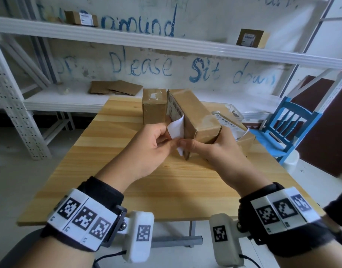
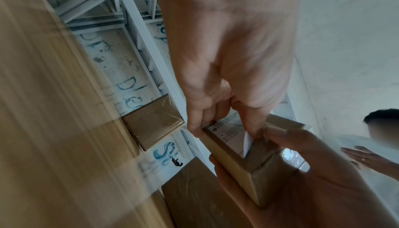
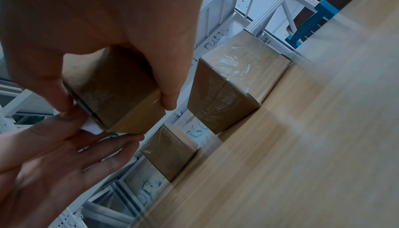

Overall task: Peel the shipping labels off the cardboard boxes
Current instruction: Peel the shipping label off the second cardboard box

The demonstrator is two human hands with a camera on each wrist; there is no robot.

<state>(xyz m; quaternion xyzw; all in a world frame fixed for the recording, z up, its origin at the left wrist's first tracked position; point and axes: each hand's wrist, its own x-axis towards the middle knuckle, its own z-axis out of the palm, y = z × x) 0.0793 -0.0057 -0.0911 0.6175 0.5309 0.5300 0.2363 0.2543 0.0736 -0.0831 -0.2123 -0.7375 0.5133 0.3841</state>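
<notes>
At frame centre, the right hand (image 1: 220,149) gripped a tilted cardboard box (image 1: 195,115) above the worktop (image 1: 112,155). The left hand (image 1: 147,149) pinched its half-peeled shipping label (image 1: 176,126). A second box (image 1: 153,107) stood just behind, a third box (image 1: 241,136) at right.

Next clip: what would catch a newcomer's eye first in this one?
At the table's middle, the left hand pinches a white shipping label half peeled off the side of a cardboard box, which the right hand grips. Behind it stands a smaller box with torn white residue on top. Blue painted writing reading "Please sit down" runs across the wall behind the white shelves.
</notes>
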